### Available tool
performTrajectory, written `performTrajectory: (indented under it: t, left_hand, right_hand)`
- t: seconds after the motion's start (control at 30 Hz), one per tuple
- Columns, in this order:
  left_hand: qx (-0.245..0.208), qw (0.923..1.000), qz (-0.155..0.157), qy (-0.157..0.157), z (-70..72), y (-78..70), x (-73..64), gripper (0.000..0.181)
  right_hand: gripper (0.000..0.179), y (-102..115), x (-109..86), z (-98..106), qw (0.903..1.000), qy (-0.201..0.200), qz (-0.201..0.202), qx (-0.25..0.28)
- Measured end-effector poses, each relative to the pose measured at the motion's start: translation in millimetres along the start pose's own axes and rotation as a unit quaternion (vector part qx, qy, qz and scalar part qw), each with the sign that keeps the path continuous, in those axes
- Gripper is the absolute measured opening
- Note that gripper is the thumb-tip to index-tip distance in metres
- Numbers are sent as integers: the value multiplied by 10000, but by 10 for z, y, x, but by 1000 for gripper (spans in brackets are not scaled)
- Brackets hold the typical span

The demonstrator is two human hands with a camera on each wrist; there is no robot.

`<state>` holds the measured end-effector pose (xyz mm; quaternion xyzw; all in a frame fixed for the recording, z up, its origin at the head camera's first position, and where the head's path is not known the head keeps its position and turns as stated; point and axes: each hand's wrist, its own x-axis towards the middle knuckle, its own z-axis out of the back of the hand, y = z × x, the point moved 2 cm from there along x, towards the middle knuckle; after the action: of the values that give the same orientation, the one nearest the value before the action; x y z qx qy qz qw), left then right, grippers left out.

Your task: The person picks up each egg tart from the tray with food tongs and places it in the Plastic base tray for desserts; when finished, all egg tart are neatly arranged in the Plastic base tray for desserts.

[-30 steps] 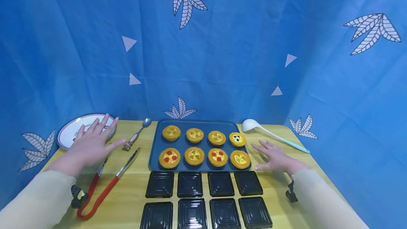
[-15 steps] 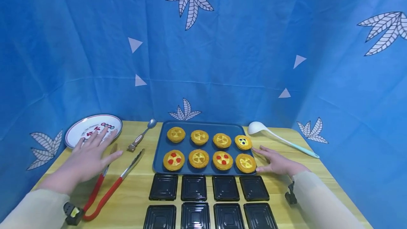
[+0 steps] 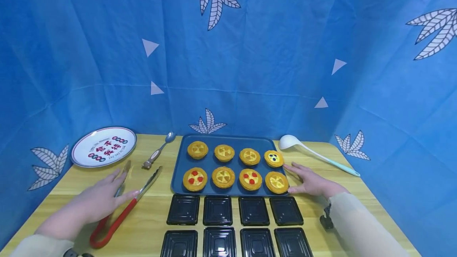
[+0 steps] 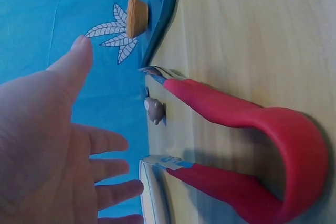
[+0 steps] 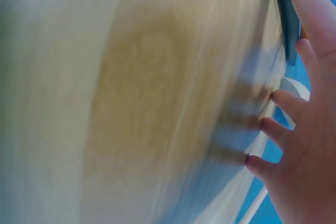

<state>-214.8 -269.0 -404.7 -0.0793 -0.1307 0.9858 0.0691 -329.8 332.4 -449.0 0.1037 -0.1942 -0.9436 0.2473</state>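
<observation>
My left hand hovers over the red-handled tongs, fingers stretched and thumb apart. The left wrist view shows a gap between that hand and the tongs, which lie spread on the table. At the right edge of the dark blue tray is my right hand, its thumb and fingertips close to the rim; whether they touch it I cannot tell. Two rows of tarts sit on the tray, among them a blueberry-topped tart and a red-topped tart. Neither hand holds anything.
Black square plastic trays stand in two rows before the blue tray. A white plate lies back left, beside a spoon. A white ladle rests back right. A blue curtain hangs behind the table.
My left hand has come down and back from the plate to the tongs, uncovering the plate. The right hand has moved left to the tray's edge. The head view has shifted slightly.
</observation>
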Motion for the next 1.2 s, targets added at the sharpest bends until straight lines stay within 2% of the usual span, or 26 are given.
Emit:
performTrajectory:
  t: [0.13,0.33,0.4,0.63,0.73,0.87,0.97,1.1,1.2]
  left_hand:
    - [-43,9998,188,95,-9,8,-17,109]
    - [10,9969,677,402,-84,-11,5,120]
    - [9,9961,803,357,-118,-31,19,117]
    - [-172,9922,1206,274,-206,-49,31,69]
    - [-299,9907,1298,266,-218,-31,24,60]
    - [-338,9915,1245,142,-159,-5,22,54]
    - [-369,9914,1253,70,-63,-12,10,53]
    - [-477,9905,1285,-67,87,-91,-13,57]
    - [-610,9914,1116,-321,162,-194,-18,60]
  right_hand:
    - [91,13,2,4,10000,46,-68,31]
    - [93,16,-9,10,9997,159,-147,77]
    - [94,22,-11,17,9996,190,-185,99]
    - [93,45,-7,31,9992,303,-237,144]
    - [92,49,-9,34,9991,325,-215,161]
    - [91,42,3,37,9992,325,-179,158]
    - [91,27,12,34,9991,329,-188,165]
    - [91,14,12,26,9990,339,-222,197]
    - [91,14,5,19,9991,325,-195,187]
